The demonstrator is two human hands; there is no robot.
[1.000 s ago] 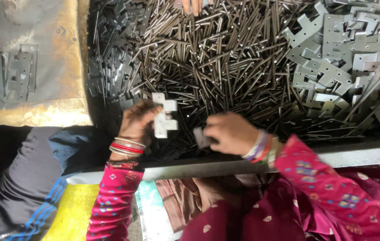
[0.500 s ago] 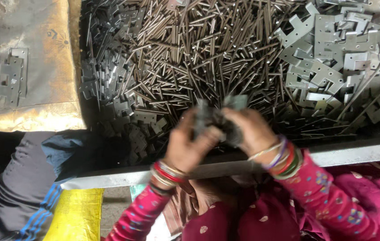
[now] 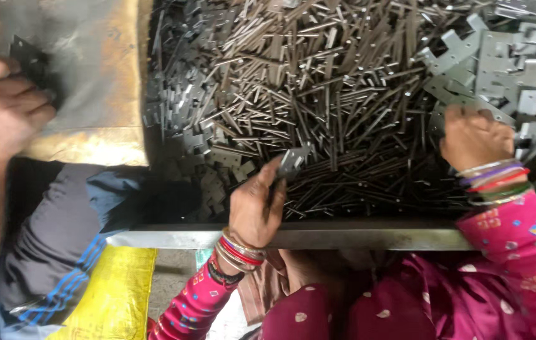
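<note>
My left hand (image 3: 254,204) is at the near edge of the metal bin and pinches a small grey hinge plate (image 3: 293,161) between thumb and fingers. My right hand (image 3: 474,136) is far to the right, knuckles up, with its fingers curled down into a heap of flat grey hinge plates (image 3: 519,69). Whether it grips one is hidden. Both wrists carry coloured bangles above pink patterned sleeves. A dense pile of thin metal pins (image 3: 318,82) fills the middle of the bin between the hands.
The bin's steel front rail (image 3: 343,238) runs across below my hands. Another person's hand (image 3: 0,110) at the left holds a dark plate (image 3: 29,60) over a worn brown surface (image 3: 85,75). Yellow cloth (image 3: 114,296) lies at the lower left.
My hands, together over a piece near the rail, have parted. The right hand moved right to the plate heap and the left kept a hinge plate. Another person's hand came in at the left.
</note>
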